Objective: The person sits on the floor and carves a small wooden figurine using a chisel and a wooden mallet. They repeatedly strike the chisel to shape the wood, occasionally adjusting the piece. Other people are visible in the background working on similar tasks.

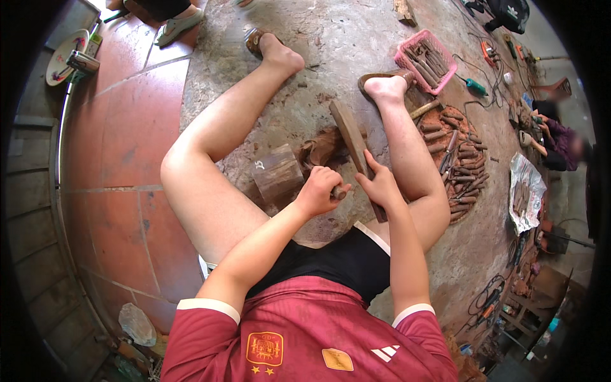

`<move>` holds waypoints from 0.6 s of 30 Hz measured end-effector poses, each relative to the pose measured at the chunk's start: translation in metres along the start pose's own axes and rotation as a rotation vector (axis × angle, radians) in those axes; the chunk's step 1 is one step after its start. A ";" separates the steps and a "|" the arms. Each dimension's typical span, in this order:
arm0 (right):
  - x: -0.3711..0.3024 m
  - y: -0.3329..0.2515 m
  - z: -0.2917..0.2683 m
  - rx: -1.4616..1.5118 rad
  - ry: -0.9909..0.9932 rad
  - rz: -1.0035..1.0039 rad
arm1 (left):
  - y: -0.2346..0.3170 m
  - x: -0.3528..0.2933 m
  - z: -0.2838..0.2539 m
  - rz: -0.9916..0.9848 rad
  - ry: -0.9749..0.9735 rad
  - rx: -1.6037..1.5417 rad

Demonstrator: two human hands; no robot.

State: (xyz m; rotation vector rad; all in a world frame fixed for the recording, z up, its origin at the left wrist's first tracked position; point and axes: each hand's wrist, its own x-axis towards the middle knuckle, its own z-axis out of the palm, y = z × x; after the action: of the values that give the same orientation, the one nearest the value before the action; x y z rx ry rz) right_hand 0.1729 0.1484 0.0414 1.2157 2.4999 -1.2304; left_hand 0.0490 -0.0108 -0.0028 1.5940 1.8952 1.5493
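My left hand (pixel 319 191) is closed around a short brown tool handle (pixel 342 191), its rounded end poking out beside the thumb. The tool's far end is hidden. My right hand (pixel 380 182) grips a long, flat-sided wooden bar (pixel 349 130) that slants up and to the left, its lower end near my right thigh. Between my legs, a squared wooden block (pixel 280 173) with a pale mark on it lies just beyond my left hand. Against it rests a darker brown, carved-looking wooden piece (pixel 323 148), partly covered by the bar.
Right of my right leg, many brown-handled tools (pixel 468 167) lie on reddish dust. A pink basket (pixel 453 62) of similar tools stands beyond, near a hammer handle (pixel 425 109). Cables cross the right-hand floor. A co-worker (pixel 560 143) sits far right; another person's foot (pixel 178 27) is upper left.
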 end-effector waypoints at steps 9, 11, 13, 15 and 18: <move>-0.065 0.022 0.033 0.414 0.217 -0.060 | 0.002 0.001 0.017 -0.001 0.102 0.028; -0.085 0.003 0.027 0.510 0.129 0.044 | -0.004 0.001 0.018 0.011 0.121 0.067; -0.100 -0.014 0.021 0.594 0.081 0.081 | -0.010 0.006 0.019 0.026 0.162 0.091; -0.110 -0.017 0.019 0.592 0.090 0.033 | -0.010 0.012 0.015 0.007 0.153 0.075; -0.118 -0.024 0.012 0.628 0.096 -0.010 | -0.011 0.019 0.005 -0.020 0.157 0.084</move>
State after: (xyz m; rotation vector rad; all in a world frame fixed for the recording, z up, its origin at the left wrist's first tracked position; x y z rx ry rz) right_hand 0.2330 0.0586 0.0961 1.3932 2.2408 -2.1027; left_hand 0.0387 0.0089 -0.0055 1.5223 2.0770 1.6510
